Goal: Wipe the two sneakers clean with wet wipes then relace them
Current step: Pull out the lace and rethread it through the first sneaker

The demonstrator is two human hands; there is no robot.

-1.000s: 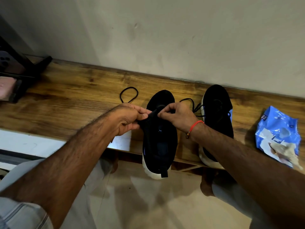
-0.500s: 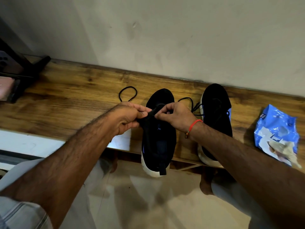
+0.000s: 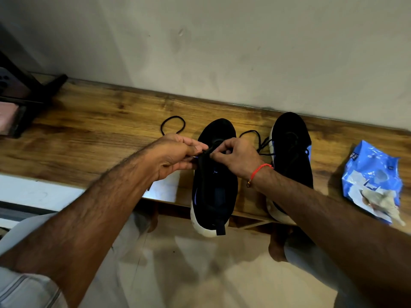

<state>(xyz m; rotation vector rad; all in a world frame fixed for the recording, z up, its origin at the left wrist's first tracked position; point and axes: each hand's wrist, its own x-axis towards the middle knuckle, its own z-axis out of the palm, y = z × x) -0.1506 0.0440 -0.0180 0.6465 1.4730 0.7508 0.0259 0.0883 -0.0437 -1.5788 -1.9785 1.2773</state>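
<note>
Wooden shelf (image 3: 100,121) runs along a pale wall (image 3: 222,41), its front edge above a light tiled floor (image 3: 200,274). Two black sneakers with white soles stand side by side on the wood, toes toward the wall and heels overhanging the front edge. The left sneaker (image 3: 214,187) lies under both hands; the right sneaker (image 3: 291,147) sits just beside it, partly hidden by the right forearm, with dark laces (image 3: 259,141) spilling loosely off its left side.

A crumpled blue wipes packet (image 3: 371,174) lies on the shelf well to the right, a soiled wipe (image 3: 378,201) resting on its near end. At the far left stands a dark stand (image 3: 33,96).

The left hand (image 3: 175,156) has fingers curled, pinching the dark material at the left sneaker's throat. The right hand (image 3: 238,156), a red thread (image 3: 259,170) at its wrist, pinches the same spot from the other side, fingertips nearly meeting the left's. Whether it is lace or tongue between the fingers cannot be told. A loop of black lace (image 3: 172,124) lies on the wood just beyond the left hand.
</note>
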